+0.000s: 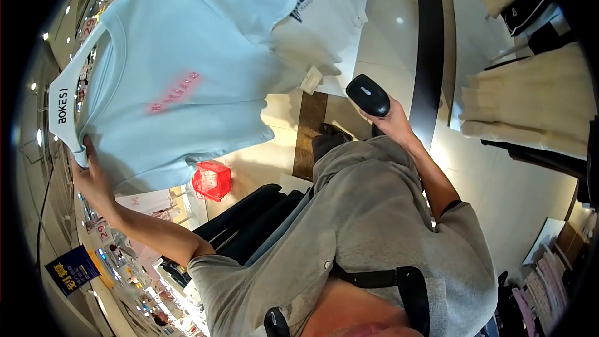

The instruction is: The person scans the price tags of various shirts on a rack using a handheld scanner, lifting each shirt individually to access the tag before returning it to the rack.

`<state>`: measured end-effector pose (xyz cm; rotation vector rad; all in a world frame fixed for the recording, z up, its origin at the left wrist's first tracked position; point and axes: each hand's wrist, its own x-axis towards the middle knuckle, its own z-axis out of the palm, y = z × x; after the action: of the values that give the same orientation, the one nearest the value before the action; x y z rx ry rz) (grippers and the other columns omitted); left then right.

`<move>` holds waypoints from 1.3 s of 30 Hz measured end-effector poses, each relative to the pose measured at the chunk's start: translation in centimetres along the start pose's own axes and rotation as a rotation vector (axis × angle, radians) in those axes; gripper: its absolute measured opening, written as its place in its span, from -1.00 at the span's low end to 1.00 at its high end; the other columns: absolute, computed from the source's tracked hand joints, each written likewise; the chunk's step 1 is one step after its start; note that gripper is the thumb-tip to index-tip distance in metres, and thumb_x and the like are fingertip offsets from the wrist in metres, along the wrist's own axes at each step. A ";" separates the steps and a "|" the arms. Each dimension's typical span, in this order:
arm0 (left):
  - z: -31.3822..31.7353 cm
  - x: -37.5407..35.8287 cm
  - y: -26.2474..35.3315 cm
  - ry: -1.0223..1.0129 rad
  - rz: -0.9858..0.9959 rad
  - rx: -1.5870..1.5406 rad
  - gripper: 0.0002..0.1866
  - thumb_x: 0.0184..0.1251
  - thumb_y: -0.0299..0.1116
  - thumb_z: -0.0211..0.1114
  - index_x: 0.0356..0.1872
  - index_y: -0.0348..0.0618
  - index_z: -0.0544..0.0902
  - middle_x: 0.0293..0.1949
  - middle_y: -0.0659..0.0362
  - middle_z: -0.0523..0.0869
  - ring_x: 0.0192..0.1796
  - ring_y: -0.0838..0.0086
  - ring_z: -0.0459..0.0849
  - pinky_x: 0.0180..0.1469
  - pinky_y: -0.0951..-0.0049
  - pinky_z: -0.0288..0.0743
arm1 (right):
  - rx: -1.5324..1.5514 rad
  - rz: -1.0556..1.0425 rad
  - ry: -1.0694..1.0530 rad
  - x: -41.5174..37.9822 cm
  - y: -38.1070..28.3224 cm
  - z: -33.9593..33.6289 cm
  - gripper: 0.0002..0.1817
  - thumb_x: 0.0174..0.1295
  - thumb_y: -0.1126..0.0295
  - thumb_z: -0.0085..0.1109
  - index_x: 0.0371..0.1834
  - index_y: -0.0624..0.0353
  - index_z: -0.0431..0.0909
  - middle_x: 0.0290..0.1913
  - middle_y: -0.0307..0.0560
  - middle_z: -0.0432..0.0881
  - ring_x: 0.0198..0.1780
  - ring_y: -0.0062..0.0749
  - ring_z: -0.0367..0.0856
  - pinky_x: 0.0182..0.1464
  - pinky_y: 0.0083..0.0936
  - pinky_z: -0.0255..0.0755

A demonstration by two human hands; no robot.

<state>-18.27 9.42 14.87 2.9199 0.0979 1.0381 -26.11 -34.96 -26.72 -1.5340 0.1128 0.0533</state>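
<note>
A light blue T-shirt (206, 43) with pink lettering hangs on a white hanger (62, 107) marked BOKESI. At the left, my left hand (92, 171) is closed around the shirt's collar and shoulder area near the lower end of the hanger. My right hand (393, 122) holds a black handheld device (368, 95), rounded like a scanner, out in front of my body. A small tag (311, 80) shows between the shirt and the device. Behind the blue shirt is a white shirt (337, 0) with dark lettering.
Cream garments (530, 97) hang on a rack at the right. A red basket (212, 181) stands on the floor below the blue shirt. Dark garments (249, 221) hang close to my left side. Folded clothes (549, 287) are stacked at the lower right.
</note>
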 end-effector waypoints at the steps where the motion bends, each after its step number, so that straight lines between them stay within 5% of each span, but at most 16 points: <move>1: 0.2 0.0 1.1 0.010 -0.004 0.012 -0.55 0.49 -0.07 0.26 0.09 -0.29 0.69 -0.18 0.12 0.78 -0.13 0.55 0.60 0.04 0.48 0.46 | 0.000 0.011 -0.021 0.0 0.8 0.2 -0.53 0.20 0.44 0.45 0.17 0.31 0.57 -0.02 -0.06 0.74 0.02 -0.54 0.64 0.11 -0.51 0.52; 8: 0.4 1.4 -0.5 -0.049 -0.016 0.075 -0.51 0.47 -0.01 0.27 0.16 -0.22 0.68 -0.11 0.08 0.81 -0.10 0.52 0.64 0.02 0.45 0.47 | 0.009 0.102 -0.264 0.0 6.4 1.6 -0.41 0.11 0.42 0.52 0.23 0.30 0.53 0.01 -0.04 0.73 0.05 -0.47 0.65 0.17 -0.47 0.49; 21: 0.0 0.3 2.6 -0.073 -0.055 0.068 -0.50 0.49 -0.05 0.25 0.18 -0.30 0.65 -0.03 0.07 0.79 -0.02 0.48 0.62 0.12 0.42 0.45 | 0.054 0.184 -0.244 -1.2 6.6 1.4 -0.47 0.13 0.40 0.52 0.17 0.25 0.57 -0.04 -0.04 0.75 0.01 -0.46 0.67 0.12 -0.47 0.50; 27: -0.3 -0.1 2.2 -0.112 -0.116 0.119 -0.49 0.49 -0.01 0.25 0.10 -0.32 0.69 -0.28 0.20 0.74 -0.25 0.55 0.53 -0.11 0.45 0.42 | 0.071 0.106 -0.226 -1.3 7.8 1.6 -0.48 0.16 0.37 0.50 0.17 0.25 0.56 -0.01 -0.02 0.74 0.04 -0.44 0.67 0.14 -0.46 0.50; 30: -1.3 -2.5 2.0 -0.276 -0.225 -0.110 -0.55 0.47 -0.02 0.29 -0.04 -0.30 0.71 -0.48 0.38 0.47 -0.41 0.65 0.29 -0.35 0.55 0.15 | 0.015 0.033 -0.120 -1.5 7.1 1.5 -0.44 0.16 0.40 0.47 0.24 0.25 0.52 0.08 0.03 0.71 0.11 -0.40 0.66 0.18 -0.43 0.49; 32: -1.8 -5.1 2.3 -0.334 -0.343 -0.165 -0.62 0.44 -0.10 0.34 -0.11 -0.30 0.69 -0.46 0.36 0.51 -0.38 0.63 0.35 -0.30 0.54 0.25 | -0.041 0.088 -0.124 -1.3 7.3 1.1 -0.45 0.18 0.42 0.47 0.24 0.29 0.53 0.10 -0.04 0.70 0.14 -0.44 0.61 0.24 -0.44 0.46; 35: -3.8 -9.1 3.7 -0.488 -0.549 -0.104 -0.64 0.35 -0.22 0.44 -0.04 -0.33 0.66 -0.34 0.33 0.61 -0.26 0.64 0.45 -0.17 0.52 0.40 | 0.021 0.046 -0.041 -1.4 6.2 0.8 -0.51 0.14 0.46 0.48 0.15 0.29 0.58 0.02 -0.07 0.74 0.04 -0.47 0.65 0.17 -0.45 0.51; 38: -3.9 -14.6 2.2 -0.610 -0.507 -0.567 -0.53 0.28 -0.42 0.46 0.19 -0.33 0.58 -0.10 0.26 0.69 -0.03 0.60 0.55 0.09 0.50 0.46 | -0.052 -0.030 0.056 -1.1 3.5 0.6 -0.75 0.15 0.34 0.52 -0.30 0.23 0.64 -0.50 -0.34 0.59 -0.47 -0.65 0.51 -0.40 -0.53 0.44; 39: -4.3 -15.3 3.6 -0.624 -0.521 -0.664 -0.48 0.27 -0.50 0.43 0.26 -0.32 0.54 0.01 0.23 0.69 0.07 0.59 0.55 0.16 0.49 0.44 | -0.095 -0.070 0.035 -0.9 1.6 0.4 -0.78 0.17 0.35 0.50 -0.38 0.21 0.62 -0.52 -0.33 0.57 -0.50 -0.66 0.49 -0.43 -0.57 0.40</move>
<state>-32.71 4.81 8.80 2.2676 0.3762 0.0356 -27.14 -34.52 -28.21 -1.6333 0.0856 -0.0245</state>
